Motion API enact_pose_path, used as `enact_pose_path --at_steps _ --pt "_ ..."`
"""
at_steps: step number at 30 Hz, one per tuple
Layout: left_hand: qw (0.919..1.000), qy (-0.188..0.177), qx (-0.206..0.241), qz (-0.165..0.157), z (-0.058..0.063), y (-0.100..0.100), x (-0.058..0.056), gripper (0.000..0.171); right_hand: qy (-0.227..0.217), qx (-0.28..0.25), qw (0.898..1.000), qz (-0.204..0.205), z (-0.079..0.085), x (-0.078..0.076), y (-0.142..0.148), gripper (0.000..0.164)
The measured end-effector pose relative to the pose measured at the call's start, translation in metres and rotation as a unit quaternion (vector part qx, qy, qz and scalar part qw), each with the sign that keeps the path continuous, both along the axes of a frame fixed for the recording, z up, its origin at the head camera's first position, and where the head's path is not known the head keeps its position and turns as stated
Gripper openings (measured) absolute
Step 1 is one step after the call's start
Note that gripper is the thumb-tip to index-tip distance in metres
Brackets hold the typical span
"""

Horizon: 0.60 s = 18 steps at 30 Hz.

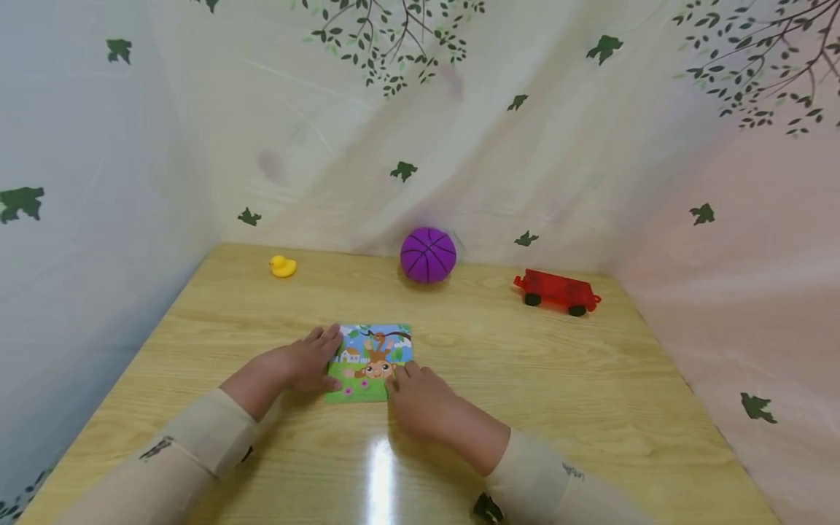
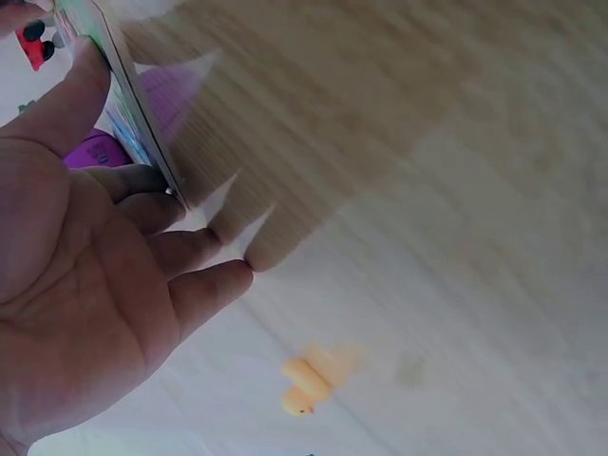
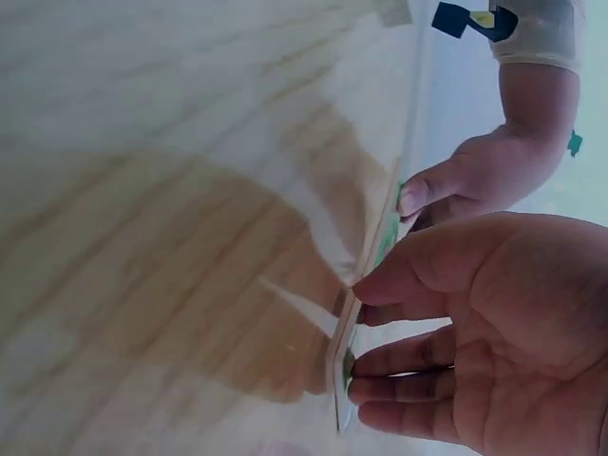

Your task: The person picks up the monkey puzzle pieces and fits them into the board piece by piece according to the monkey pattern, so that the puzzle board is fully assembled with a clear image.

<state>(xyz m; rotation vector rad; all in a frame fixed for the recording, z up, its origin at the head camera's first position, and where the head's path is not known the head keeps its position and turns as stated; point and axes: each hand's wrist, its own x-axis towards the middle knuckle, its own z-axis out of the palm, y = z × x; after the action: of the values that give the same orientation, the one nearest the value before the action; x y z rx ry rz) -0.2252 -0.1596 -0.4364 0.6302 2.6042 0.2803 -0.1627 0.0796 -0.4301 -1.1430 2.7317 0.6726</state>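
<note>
A small square picture board (image 1: 372, 359) with a cartoon monkey lies flat on the wooden table (image 1: 558, 408). My left hand (image 1: 308, 361) rests at its left edge. In the left wrist view the thumb lies along the board (image 2: 123, 104) and the fingers (image 2: 142, 180) touch its edge. My right hand (image 1: 420, 401) is at the lower right corner, its fingertips (image 3: 366, 361) resting on the board (image 3: 380, 237). The left hand (image 3: 484, 171) shows across from it in the right wrist view. Both hands have relaxed fingers and grip nothing.
A purple ball (image 1: 428, 254) sits at the back middle, a yellow duck (image 1: 283, 266) at the back left and a red toy cart (image 1: 556, 290) at the back right. Leaf-printed curtains close in the table on three sides.
</note>
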Motion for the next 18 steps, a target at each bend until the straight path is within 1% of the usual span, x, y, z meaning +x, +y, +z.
enact_pose_path --at_steps 3,5,6,8,9,11,12,13,14,15,17,18 --pt "0.9999 0.012 -0.009 0.005 0.003 0.001 0.004 0.092 -0.015 -0.025 1.0 0.001 0.002 0.001 -0.003 0.044" --pt "0.9994 0.032 -0.013 0.0 0.004 0.004 0.007 0.091 -0.036 -0.047 0.998 -0.004 0.003 0.0 -0.004 0.045" --pt "0.9987 0.048 -0.016 -0.004 0.005 0.005 0.009 0.091 -0.047 -0.058 0.997 -0.011 0.003 0.0 -0.004 0.048" --pt "0.9955 0.089 -0.023 -0.026 0.005 0.008 0.012 0.089 -0.055 -0.073 0.996 -0.012 0.001 -0.003 -0.003 0.054" --pt "0.9924 0.112 -0.026 -0.044 0.005 0.01 0.014 0.087 -0.052 -0.079 0.996 -0.009 -0.001 -0.004 -0.003 0.056" --pt "0.9849 0.149 -0.026 -0.084 0.005 0.014 0.016 0.079 -0.029 -0.075 0.997 0.012 -0.005 -0.006 -0.002 0.058" --pt "0.9808 0.162 -0.024 -0.106 0.005 0.016 0.017 0.073 -0.015 -0.07 0.997 0.024 -0.006 -0.006 -0.002 0.056" --pt "0.9784 0.165 -0.02 -0.123 0.005 0.018 0.018 0.068 -0.001 -0.065 0.997 0.035 -0.007 -0.006 -0.001 0.053" --pt "0.9777 0.16 -0.015 -0.136 0.005 0.02 0.019 0.064 0.007 -0.059 0.997 0.042 -0.008 -0.006 -0.001 0.052" --pt "0.9784 0.148 -0.009 -0.144 0.006 0.021 0.02 0.06 0.003 -0.06 0.997 0.041 -0.008 -0.006 -0.001 0.051" --pt "0.9829 0.114 -0.003 -0.145 0.007 0.023 0.021 0.056 -0.021 -0.056 0.998 0.032 -0.008 -0.005 0.0 0.055" --pt "0.9856 0.096 -0.001 -0.139 0.007 0.023 0.021 0.054 -0.036 -0.056 0.998 0.024 -0.009 -0.004 0.001 0.057"
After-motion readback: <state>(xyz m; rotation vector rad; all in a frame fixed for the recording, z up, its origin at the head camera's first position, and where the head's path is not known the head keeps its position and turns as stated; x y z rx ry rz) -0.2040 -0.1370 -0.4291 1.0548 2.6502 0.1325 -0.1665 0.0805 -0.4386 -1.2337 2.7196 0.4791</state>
